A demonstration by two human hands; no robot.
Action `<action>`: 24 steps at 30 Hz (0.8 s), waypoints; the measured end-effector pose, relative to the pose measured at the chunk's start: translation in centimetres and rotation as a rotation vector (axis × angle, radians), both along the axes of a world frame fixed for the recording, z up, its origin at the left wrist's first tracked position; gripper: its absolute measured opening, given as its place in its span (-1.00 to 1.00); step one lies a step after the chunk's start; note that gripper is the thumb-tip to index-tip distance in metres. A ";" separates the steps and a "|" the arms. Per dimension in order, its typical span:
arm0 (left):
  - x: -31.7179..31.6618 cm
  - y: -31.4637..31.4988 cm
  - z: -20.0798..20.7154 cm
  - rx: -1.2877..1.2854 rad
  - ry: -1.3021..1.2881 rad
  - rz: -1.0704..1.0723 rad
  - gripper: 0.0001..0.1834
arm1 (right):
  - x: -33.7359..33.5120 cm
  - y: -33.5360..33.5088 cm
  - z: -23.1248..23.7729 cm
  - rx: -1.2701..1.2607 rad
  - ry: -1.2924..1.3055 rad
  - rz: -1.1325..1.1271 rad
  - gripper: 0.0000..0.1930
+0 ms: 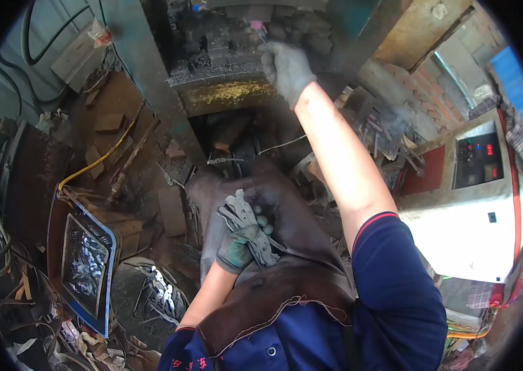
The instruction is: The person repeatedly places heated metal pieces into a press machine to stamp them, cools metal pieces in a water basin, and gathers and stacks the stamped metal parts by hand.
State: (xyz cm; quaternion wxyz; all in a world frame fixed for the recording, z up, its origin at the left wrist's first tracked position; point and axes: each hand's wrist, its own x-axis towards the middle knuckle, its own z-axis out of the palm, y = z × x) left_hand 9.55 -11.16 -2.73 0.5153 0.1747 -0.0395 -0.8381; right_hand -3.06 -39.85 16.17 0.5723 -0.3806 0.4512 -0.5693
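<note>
My left hand (pixel 240 248), in a green and grey work glove, rests over my lap. Its fingers wrap round a bundle of flat grey metal pieces (pixel 236 209) with uneven outlines, whose ends stick out on both sides. My right hand (pixel 289 69), in a grey glove, reaches far forward at the end of a stretched arm. The fingers are closed on a thin metal piece (pixel 262 36) with a pinkish glowing end, pointing toward the dark machine opening. The exact kind of these metal pieces cannot be made out.
A dark brown apron (pixel 274 284) covers my lap. Ahead, a ledge with yellowish flakes (pixel 230 93) lies between machine posts. A control cabinet (pixel 465 204) stands at right. On the left are a blue-rimmed metal bin (pixel 111 278), shiny metal pieces (pixel 165 290) and a yellow cable (pixel 97 164).
</note>
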 end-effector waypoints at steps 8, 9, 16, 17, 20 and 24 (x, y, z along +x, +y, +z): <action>-0.1 -0.4 -0.5 -0.113 0.061 0.023 -0.51 | -1.4 0.5 -1.2 -0.015 -0.050 0.196 -0.68; -0.1 -0.7 -0.4 -0.093 0.062 0.033 -0.51 | -2.3 2.4 -1.7 -0.020 -0.048 0.185 -0.64; 0.0 -0.3 0.5 0.013 0.089 0.124 -0.59 | -7.4 21.4 -9.0 0.017 0.838 0.758 -0.67; -0.1 -0.2 0.4 0.016 0.085 0.119 -0.59 | -7.6 23.3 -9.6 -0.111 1.023 0.848 -0.63; -0.3 -0.1 0.4 0.045 0.063 0.125 -0.60 | -6.7 25.7 -10.0 -0.052 1.162 0.878 -0.64; -0.4 -0.2 0.6 -0.058 0.097 0.046 -0.55 | -8.0 26.2 -10.7 0.408 0.625 0.762 -0.74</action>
